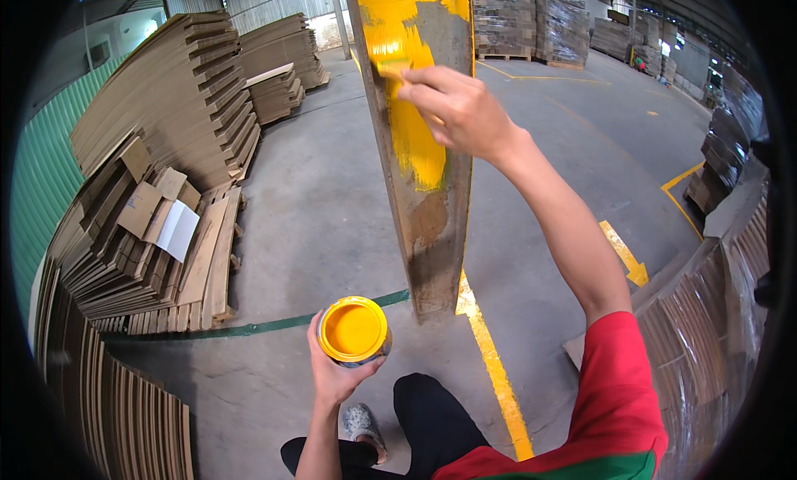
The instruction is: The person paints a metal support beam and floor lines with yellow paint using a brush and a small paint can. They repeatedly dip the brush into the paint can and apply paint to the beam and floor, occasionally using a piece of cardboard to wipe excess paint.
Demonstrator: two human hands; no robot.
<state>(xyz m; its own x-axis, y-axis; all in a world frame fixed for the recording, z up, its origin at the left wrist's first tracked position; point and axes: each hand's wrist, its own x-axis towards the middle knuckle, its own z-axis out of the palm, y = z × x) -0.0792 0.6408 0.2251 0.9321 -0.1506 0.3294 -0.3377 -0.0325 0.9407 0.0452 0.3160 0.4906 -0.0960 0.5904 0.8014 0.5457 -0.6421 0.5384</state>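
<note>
While right hand (pixel 461 111) grips paintbrush (pixel 392 68), bristles touching upright column (pixel 432 214) far centre, brush points left. Left hand (pixel 336 372) cups open can of yellow paint (pixel 354 330), near, below and left of brush; column's lower half unpainted.

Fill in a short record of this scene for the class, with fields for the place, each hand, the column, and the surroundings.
Place: warehouse with a grey concrete floor
Left hand: grip around a small round tin of yellow paint, held low and open-topped
Right hand: raised, grip on a paint-covered brush pressed to the column
Column: tall grey steel pillar, upper part yellow, lower part bare
Floor marks: yellow painted line; thin green line
Surroundings: stacks of flat brown cardboard sheets at left; wrapped pallets behind
</note>
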